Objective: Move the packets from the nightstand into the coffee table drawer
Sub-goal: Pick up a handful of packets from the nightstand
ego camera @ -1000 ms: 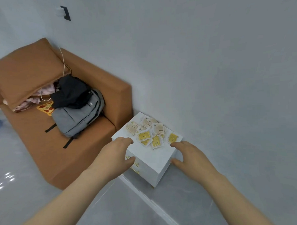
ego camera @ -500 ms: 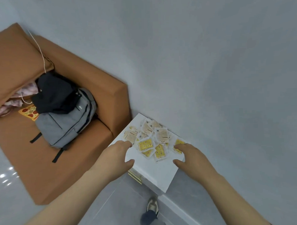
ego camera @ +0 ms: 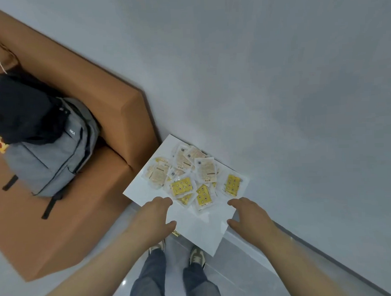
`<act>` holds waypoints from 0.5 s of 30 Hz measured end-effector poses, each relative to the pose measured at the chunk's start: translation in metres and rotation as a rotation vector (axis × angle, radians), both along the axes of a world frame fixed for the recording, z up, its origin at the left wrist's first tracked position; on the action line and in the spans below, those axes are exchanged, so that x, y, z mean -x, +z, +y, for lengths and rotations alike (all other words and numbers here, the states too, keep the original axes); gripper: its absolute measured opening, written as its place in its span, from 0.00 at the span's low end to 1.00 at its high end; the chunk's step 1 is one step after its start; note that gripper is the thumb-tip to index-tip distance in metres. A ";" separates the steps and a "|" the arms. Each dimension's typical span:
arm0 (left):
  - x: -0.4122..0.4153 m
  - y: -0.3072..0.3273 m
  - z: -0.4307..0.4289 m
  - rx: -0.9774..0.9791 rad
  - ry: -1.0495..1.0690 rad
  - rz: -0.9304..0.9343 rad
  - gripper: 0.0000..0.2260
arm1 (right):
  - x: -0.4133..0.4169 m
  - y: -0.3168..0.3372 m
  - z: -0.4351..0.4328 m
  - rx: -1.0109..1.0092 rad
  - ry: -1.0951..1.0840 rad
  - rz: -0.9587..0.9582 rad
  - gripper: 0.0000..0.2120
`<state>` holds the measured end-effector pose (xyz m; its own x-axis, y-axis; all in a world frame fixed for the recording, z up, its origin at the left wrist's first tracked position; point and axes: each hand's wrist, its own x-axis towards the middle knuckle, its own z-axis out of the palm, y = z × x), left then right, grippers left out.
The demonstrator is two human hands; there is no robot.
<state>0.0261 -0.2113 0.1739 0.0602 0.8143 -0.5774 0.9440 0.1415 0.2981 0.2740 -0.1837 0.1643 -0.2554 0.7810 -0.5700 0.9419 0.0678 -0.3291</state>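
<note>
A loose heap of small yellow and beige sealed packets [ego camera: 191,176] is spread on the white square nightstand [ego camera: 197,225]. Left hand [ego camera: 152,218] and right hand [ego camera: 250,216] are held on either side, fingers apart and empty, seemingly to gather it.

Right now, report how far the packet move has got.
Done: nothing that shows; the packets lie in a loose pile on the white nightstand. In hand: nothing; the left hand and right hand hover open at the pile's near edge, touching no packet. Left: gathering them all and carrying them to the coffee table drawer, which is out of view.
</note>
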 end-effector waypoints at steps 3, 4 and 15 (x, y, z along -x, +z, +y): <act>0.003 -0.028 0.017 0.020 -0.019 0.024 0.23 | 0.003 -0.025 0.009 0.026 -0.027 -0.017 0.24; 0.004 -0.038 0.023 0.022 -0.023 0.028 0.23 | 0.005 -0.034 0.013 0.033 -0.037 -0.019 0.24; 0.011 -0.180 0.070 0.095 -0.066 0.056 0.36 | 0.027 -0.154 0.043 0.094 -0.160 -0.098 0.22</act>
